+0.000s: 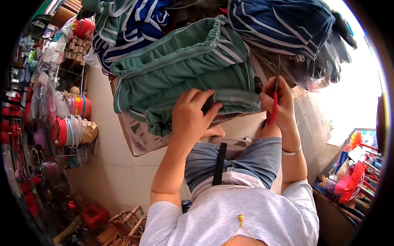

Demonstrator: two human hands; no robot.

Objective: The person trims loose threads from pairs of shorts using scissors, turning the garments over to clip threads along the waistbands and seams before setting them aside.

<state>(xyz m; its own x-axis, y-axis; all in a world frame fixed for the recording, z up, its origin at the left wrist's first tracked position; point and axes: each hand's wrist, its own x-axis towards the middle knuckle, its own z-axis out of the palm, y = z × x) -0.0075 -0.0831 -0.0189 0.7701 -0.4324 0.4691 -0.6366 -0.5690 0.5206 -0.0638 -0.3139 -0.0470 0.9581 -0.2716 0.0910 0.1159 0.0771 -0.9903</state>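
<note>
A green garment (184,80) with gathered, elastic-looking edges and white stripes lies bunched in front of me. My left hand (191,117) grips its near stitched edge, thumb and index finger at the fabric. Red-handled scissors (274,104) are in my right hand (283,102), their blades pointing up and away, just beyond the right end of that edge. The right thumb is close to the cloth; whether it touches, I cannot tell. Beneath the garment is a cardboard surface (141,137) with print on it.
Dark blue striped clothing (283,24) is piled at the back right, blue and green striped clothing (137,30) at the back left. Shelves of goods with coiled tubing (74,131) line the left. A box of colourful items (349,180) stands at right. A wooden chair-like frame (127,225) is lower left.
</note>
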